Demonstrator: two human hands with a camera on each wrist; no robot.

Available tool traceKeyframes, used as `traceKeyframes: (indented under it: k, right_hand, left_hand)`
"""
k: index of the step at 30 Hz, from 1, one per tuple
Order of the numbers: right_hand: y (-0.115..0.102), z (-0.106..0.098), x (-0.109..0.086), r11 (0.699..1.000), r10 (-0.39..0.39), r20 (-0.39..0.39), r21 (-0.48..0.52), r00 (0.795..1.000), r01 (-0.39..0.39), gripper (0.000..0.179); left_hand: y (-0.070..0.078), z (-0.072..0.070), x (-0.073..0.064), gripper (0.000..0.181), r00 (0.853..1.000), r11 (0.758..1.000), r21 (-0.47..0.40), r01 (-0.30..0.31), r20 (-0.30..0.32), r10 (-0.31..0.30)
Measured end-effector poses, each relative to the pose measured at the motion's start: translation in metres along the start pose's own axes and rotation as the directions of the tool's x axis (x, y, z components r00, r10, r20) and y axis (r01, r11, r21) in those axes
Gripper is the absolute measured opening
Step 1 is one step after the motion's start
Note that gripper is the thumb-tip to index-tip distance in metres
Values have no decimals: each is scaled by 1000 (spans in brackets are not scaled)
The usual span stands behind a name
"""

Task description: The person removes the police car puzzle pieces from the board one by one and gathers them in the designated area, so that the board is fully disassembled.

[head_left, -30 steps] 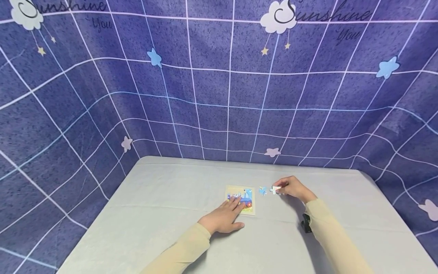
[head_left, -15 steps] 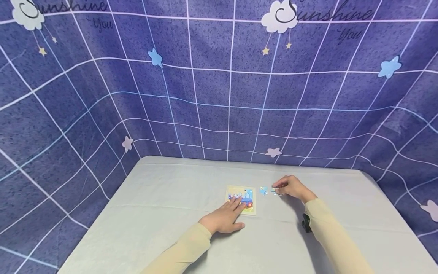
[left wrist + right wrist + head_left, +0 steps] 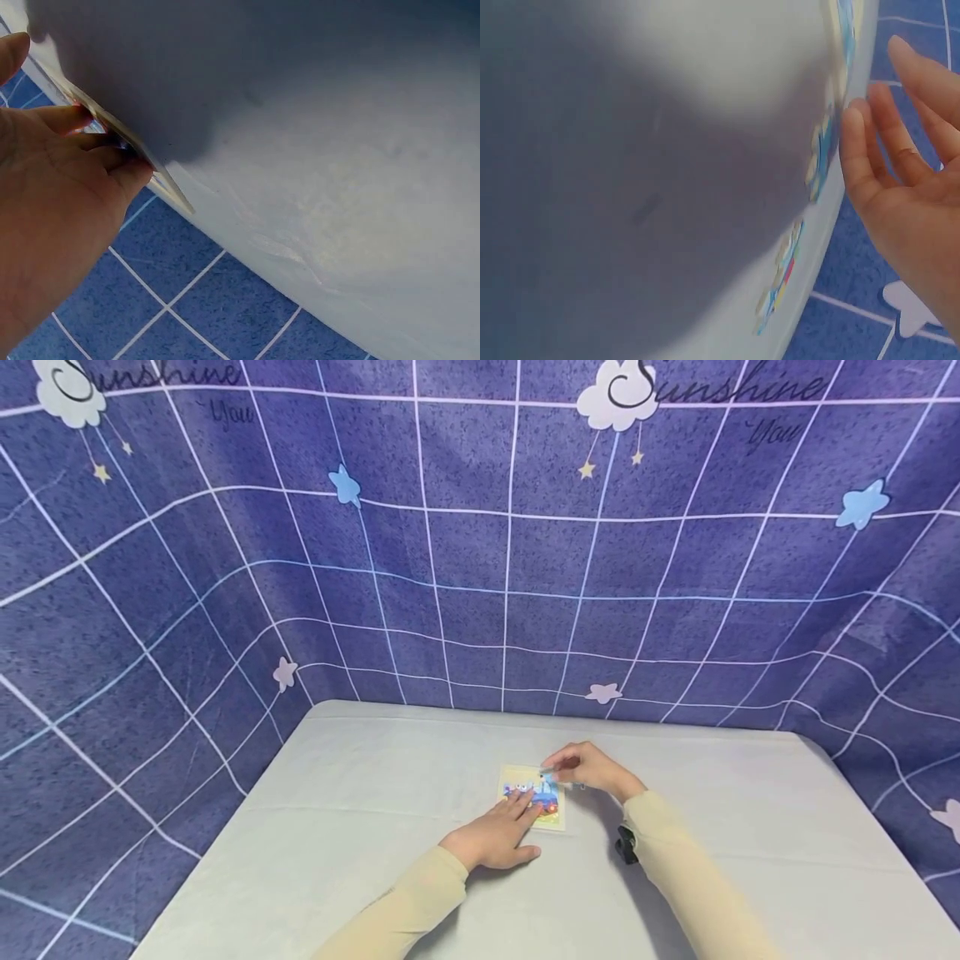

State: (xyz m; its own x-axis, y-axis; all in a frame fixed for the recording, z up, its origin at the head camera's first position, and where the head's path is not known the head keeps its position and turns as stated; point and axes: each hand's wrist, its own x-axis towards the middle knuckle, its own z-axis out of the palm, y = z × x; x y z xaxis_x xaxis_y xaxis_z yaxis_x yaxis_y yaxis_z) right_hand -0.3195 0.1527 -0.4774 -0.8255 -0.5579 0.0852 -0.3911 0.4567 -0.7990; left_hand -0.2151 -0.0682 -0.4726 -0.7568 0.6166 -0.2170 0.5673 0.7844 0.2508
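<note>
A small square jigsaw puzzle (image 3: 512, 776) with a cartoon blue vehicle lies in a pale wooden tray on the table. My left hand (image 3: 495, 839) rests on it, fingers spread over the picture and thumb out to the side. In the left wrist view those fingers (image 3: 131, 172) cover the tray's face. My right hand (image 3: 592, 770) is over the tray's upper right corner, fingertips close to the blue part. No piece shows between its loosely bent fingers in the right wrist view. Two loose puzzle pieces, a near one (image 3: 821, 157) and a farther one (image 3: 780, 277), lie beside the tray.
A pale grey cloth covers the table (image 3: 360, 777). Behind it and at the sides hangs a blue-purple curtain (image 3: 465, 552) with grid lines, stars and clouds. A black device (image 3: 626, 845) sits at the right wrist.
The right hand turned a white-backed puzzle piece blue side up and laid it down, then moved left to the tray's corner. The left hand has stayed on the puzzle.
</note>
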Motion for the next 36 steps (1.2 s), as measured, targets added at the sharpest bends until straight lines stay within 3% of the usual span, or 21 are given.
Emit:
traceKeyframes:
  k: [16,36]
  right_hand:
    - [2,13,3,997,70,59,-20,996,-69,26]
    - [-5,16,2,994,64,51,-97,997,-59,24]
  left_hand:
    - [-3,4,2,68,1000,1000,12,-9,10,9]
    - [1,-1,1,69,1000,1000,29,8,11,-8]
